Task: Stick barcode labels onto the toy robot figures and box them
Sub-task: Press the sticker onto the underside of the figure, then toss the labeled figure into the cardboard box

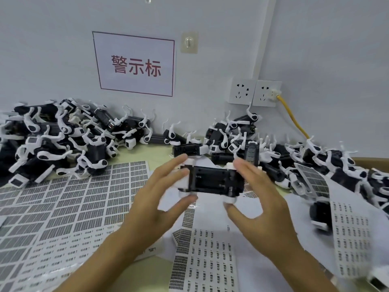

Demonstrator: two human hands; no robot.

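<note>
A black and white toy robot figure (pixel 212 181) is held above the table between both hands, its black underside facing me. My left hand (pixel 160 194) grips its left end, fingers over the top and thumb below. My right hand (pixel 259 199) grips its right end the same way. Sheets of barcode labels (pixel 84 199) cover the table to the left. More label sheets (pixel 202 260) lie under my hands. No box is in view.
Heaps of several black and white robot figures lie at the back left (pixel 56 140) and along the back right (pixel 315 165). A curled label sheet (pixel 313 182) rests on the right heap. A yellow cable (pixel 292 116) runs from the wall socket (pixel 265 93).
</note>
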